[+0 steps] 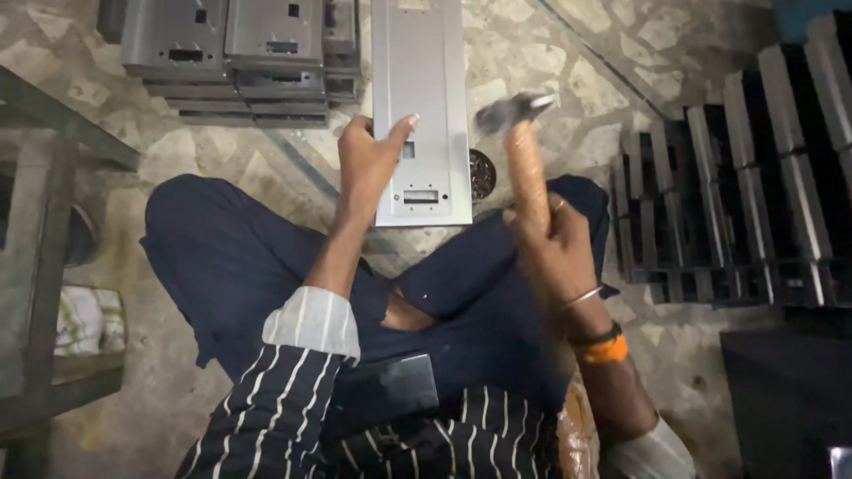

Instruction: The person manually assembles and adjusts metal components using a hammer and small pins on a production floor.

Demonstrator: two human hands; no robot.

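Nearest the camera is the striped shirt and the crossed legs in dark trousers, person sitting right on the stone floor (612,80); a dark flat block (386,390) sits in the lap, can't tell what it is.

Right hand (555,244) is clenched around the wooden handle of a hammer (524,142), head raised and blurred, just right of the panel's right edge; left hand (368,160) is grasping the left edge of the long grey metal panel (420,115), thumb up on its face, close beside the small square cutout; so the panel runs away from the knees toward the far side, with the holding hand on its near left part and the hammer head level with that hand, a bit to the right.

What worries me, just judging from the picture: that thumb is near where a blow could land; a glancing hit or a slip of the handle could catch the fingers; one-handed grip also means the thin sheet might jump or twist when struck and dent in the wrong spot.

Farther off: a stack of grey punched plates (240,53) far left, rows of dark metal parts (737,195) on the right, a small round dark thing (482,174) by the panel's right edge.
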